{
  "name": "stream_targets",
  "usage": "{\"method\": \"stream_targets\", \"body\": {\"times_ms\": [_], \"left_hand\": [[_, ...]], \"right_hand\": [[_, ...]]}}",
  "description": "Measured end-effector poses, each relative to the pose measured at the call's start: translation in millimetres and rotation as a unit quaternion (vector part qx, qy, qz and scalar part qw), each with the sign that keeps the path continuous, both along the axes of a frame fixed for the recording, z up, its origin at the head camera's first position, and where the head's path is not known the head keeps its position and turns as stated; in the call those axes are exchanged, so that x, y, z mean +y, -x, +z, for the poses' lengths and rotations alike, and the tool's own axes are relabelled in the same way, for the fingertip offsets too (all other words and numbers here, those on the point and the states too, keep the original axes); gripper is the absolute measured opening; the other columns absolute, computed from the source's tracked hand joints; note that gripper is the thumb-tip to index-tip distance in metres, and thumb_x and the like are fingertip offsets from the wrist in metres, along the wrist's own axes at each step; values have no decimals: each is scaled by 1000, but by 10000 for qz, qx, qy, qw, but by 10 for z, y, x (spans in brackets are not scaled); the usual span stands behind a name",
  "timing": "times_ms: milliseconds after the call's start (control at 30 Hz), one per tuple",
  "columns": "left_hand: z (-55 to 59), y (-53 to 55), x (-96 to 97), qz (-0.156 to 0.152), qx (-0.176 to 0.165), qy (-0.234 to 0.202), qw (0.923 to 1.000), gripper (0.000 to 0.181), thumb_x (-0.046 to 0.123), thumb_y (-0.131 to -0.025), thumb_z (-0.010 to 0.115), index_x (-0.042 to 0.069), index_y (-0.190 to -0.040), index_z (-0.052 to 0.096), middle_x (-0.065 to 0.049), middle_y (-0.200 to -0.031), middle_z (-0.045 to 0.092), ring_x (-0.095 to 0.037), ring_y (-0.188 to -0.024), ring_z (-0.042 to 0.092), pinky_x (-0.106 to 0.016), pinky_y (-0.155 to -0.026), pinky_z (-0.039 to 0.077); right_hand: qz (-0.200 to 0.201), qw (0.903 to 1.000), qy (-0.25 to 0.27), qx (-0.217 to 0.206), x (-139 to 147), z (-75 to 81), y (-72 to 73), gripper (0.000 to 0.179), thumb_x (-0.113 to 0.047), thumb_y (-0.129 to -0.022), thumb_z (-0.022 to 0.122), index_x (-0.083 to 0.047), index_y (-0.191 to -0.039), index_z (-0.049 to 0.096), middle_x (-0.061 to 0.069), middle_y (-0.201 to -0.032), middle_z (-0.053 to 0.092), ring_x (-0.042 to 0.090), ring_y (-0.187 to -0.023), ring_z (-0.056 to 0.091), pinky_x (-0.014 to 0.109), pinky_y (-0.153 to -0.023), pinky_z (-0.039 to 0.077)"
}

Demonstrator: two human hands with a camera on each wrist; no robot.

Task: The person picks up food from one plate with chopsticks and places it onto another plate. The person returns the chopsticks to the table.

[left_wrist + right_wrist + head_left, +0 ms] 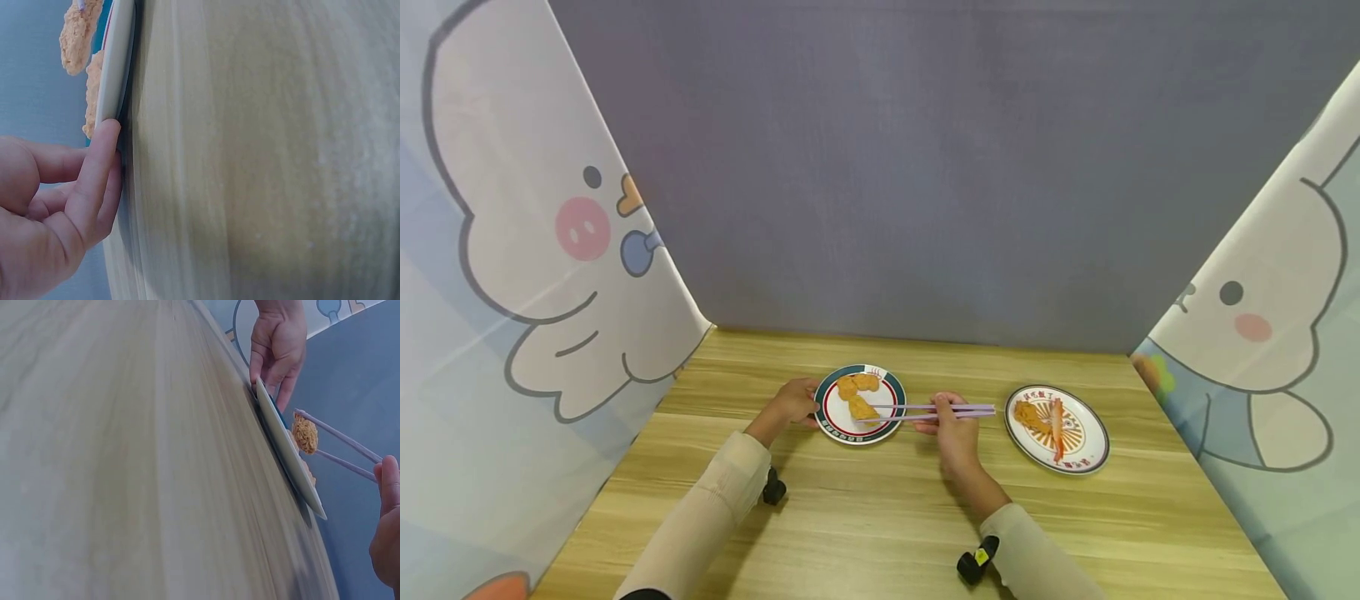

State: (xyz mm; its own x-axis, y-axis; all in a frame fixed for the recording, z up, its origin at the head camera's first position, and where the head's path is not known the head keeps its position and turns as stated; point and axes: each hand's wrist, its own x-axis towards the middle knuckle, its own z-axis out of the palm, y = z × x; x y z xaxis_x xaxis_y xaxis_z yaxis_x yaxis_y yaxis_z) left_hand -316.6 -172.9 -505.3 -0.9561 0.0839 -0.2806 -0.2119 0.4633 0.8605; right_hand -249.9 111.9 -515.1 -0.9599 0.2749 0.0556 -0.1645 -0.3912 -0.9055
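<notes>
Two hands, two plates, two chopsticks in the head view. We see the left hand (795, 402) pinching the edge of the teal-rimmed plate (834, 413), thumb and fingers at its rim. We count three breaded pieces there: two (847, 388) (867, 382) lie together at the far side; the third piece (862, 408) sits between the tips of the lilac chopsticks (919, 407), over the plate. Whether it touches the plate, we cannot tell.

The right hand (955, 433) pinches both chopsticks, its fingers curled about them. Beyond it, to the right, stands one white plate (1093, 433) carrying two items: one fried piece (1030, 415) and, just beside it, one long orange-red piece (1057, 429). Both plates rest on one wood-grain table (865, 517). Two black wrist devices (773, 487) (977, 560), one per arm. One grey backdrop (880, 183) behind.
</notes>
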Motion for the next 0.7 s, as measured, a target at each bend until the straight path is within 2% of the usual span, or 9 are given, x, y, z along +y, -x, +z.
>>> {"method": "stream_targets", "body": {"times_ms": [433, 700], "left_hand": [[10, -17, 16, -53, 18, -41, 10000, 54, -13, -93, 55, -4, -146, 49, -25, -117, 60, -26, -85, 69, -32, -66, 68], [12, -28, 26, 3, 28, -12, 10000, 55, -14, -92, 54, -3, -146, 50, -24, -116, 61, -23, -83, 68, -33, -66, 68]], "right_hand": [[-54, 9999, 48, 104, 166, 9, 9, 28, -9, -104, 55, 18, -105, 56, 9, -81, 68, 19, -58, 73, 33, -54, 66], [-130, 9998, 81, 126, 292, 70, -17, 27, -10, -104, 55, 17, -104, 56, 9, -79, 67, 19, -56, 72, 33, -54, 66]]}}
